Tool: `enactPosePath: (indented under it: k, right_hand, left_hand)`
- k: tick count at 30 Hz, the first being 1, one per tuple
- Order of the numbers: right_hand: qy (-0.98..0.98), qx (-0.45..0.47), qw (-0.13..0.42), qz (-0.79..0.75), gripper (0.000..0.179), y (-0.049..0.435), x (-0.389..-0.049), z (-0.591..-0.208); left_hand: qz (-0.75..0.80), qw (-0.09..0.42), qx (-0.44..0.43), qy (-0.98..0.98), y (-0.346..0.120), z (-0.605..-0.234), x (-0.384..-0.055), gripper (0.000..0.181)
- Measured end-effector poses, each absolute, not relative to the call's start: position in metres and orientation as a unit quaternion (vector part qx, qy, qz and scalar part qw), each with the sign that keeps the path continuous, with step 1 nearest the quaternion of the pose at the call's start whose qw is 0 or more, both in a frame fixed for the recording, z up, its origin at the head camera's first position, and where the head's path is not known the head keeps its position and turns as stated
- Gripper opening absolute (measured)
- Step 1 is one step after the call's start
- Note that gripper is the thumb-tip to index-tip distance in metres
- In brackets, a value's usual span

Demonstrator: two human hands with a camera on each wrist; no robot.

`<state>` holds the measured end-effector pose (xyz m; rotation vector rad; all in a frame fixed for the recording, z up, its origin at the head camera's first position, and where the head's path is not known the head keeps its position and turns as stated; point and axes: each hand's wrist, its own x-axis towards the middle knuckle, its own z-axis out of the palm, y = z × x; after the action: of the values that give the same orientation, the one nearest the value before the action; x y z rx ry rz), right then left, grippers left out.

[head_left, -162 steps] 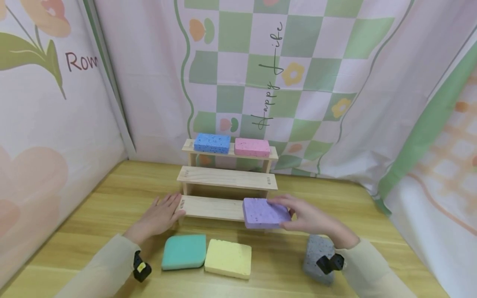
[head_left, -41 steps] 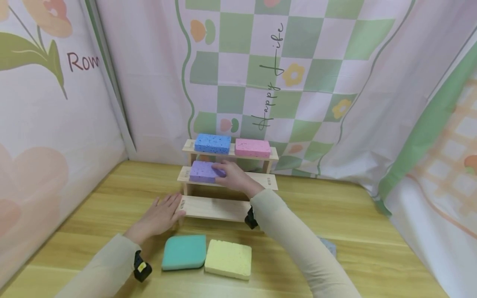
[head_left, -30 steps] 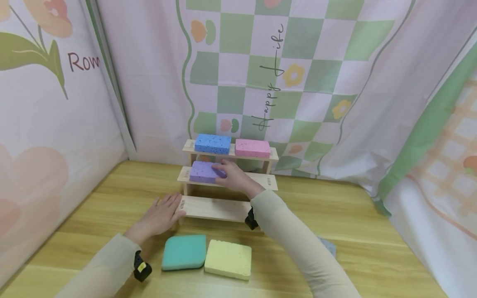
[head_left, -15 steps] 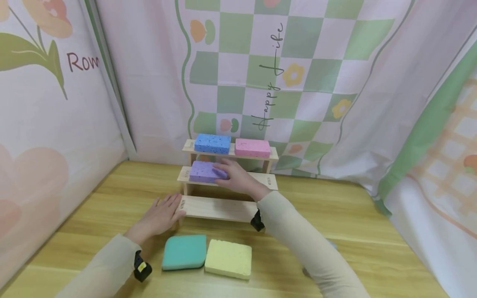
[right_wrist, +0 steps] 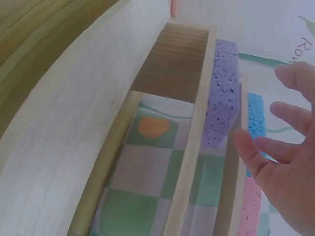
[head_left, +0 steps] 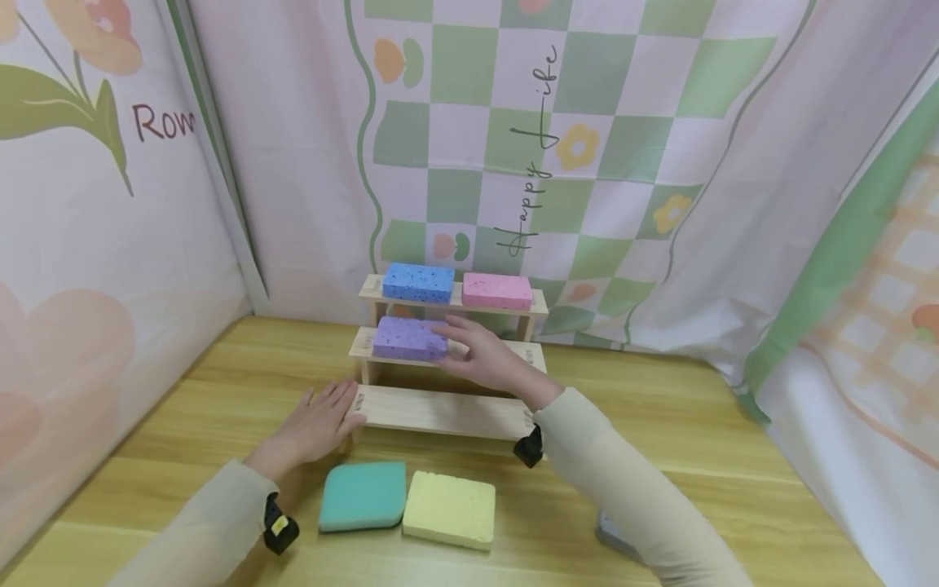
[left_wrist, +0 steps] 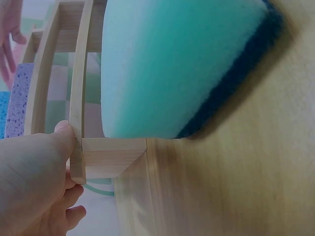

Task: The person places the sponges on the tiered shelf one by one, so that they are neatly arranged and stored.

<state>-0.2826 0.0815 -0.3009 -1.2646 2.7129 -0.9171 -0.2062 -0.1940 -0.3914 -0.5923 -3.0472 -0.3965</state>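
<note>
Purple sponge [head_left: 403, 338] sits on the middle tier of the wooden stand [head_left: 440, 413], and the placing looks done! Right hand [head_left: 487, 355] hangs just beside it, fingers spread wide, holding nothing; left hand [head_left: 311, 428] grips the stand's low left end. Next move seems to call for lifting the free hand clear. Speckled, pitted block, this one; dark-backed teal sponge [head_left: 363, 496] and rough-faced yellow sponge [head_left: 450, 510] lie on the wood-grained desk [head_left: 257, 367]

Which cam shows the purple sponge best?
Head: the purple sponge shows its top and front on the middle shelf, one corner overlapped by the right hand. Right wrist: closer, but mainly one side. Left wrist: a small speckled strip near the frame's edge.
</note>
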Motion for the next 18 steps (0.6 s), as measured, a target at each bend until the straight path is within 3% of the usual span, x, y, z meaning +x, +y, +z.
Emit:
enactPosePath:
  k: [18]
  right_hand:
    - [0.856,-0.413,0.015,-0.312,0.055,0.130,-0.253,-0.293]
  left_hand:
    - [-0.123,0.004,-0.186,-0.975,-0.194,-0.392,-0.207,0.064]
